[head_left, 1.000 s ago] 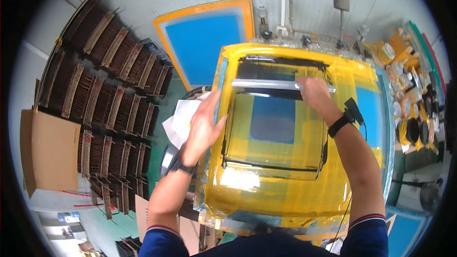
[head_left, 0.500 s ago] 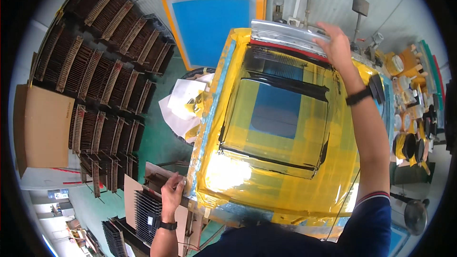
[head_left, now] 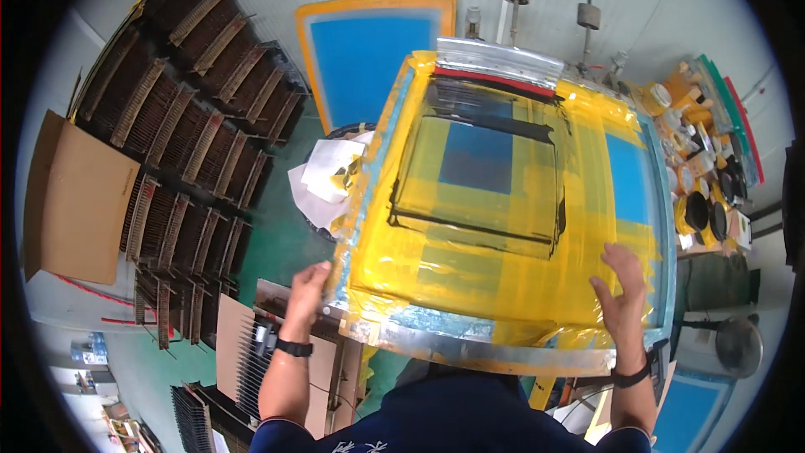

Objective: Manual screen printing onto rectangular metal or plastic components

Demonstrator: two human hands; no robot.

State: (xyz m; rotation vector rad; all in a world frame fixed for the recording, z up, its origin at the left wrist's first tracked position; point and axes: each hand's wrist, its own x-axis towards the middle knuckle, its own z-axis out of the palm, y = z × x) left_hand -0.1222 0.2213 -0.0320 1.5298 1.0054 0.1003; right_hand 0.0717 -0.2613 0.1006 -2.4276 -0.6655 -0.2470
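One taped screen (head_left: 503,273) | one squeegee (head_left: 501,63) | one left hand (head_left: 305,295) at its edge, can't tell the grip | one right hand (head_left: 622,292) spread wide

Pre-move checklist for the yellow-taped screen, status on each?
1. Metal squeegee clear of both hands: ok, at the far edge of the screen frame.
2. Left hand at frame's left edge: ok.
3. Left hand's grip firm: cannot tell.
4. Right hand closed on the frame: not ok, fingers spread over the taped right side.
5. Taped surface free of black smears: not ok.
6. Frame underside clear: cannot tell, hidden.
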